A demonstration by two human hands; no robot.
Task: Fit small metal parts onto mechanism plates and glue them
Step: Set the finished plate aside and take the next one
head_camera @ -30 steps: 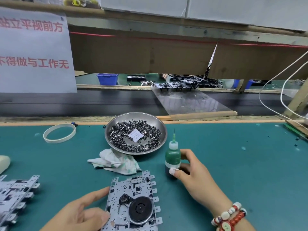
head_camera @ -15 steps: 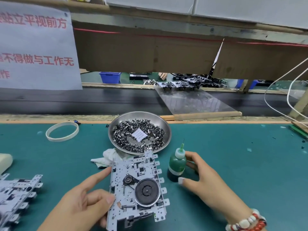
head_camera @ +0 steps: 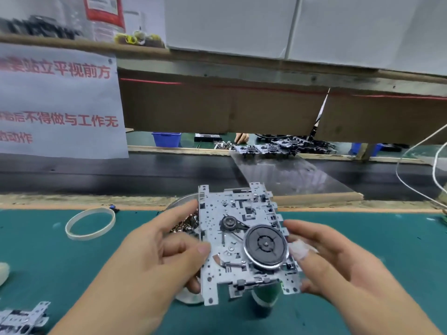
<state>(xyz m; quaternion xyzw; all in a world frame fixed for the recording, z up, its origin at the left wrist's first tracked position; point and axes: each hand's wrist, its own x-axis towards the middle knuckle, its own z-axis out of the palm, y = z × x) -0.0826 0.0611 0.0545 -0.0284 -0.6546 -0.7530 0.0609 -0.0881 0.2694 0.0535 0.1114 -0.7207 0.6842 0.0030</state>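
Head view is showing the mechanism plate (head_camera: 244, 240) being held up off the green mat (head_camera: 362, 238), tilted toward the face, probably for inspection. The left hand (head_camera: 150, 257) is pinching its left edge between curled fingers and thumb, while the right hand (head_camera: 338, 269) is gripping the right edge. Behind the plate, the parts bowl (head_camera: 180, 201) and green glue bottle (head_camera: 266, 298) are sitting mostly hidden; a white ring (head_camera: 90, 223) is lying well to the left.
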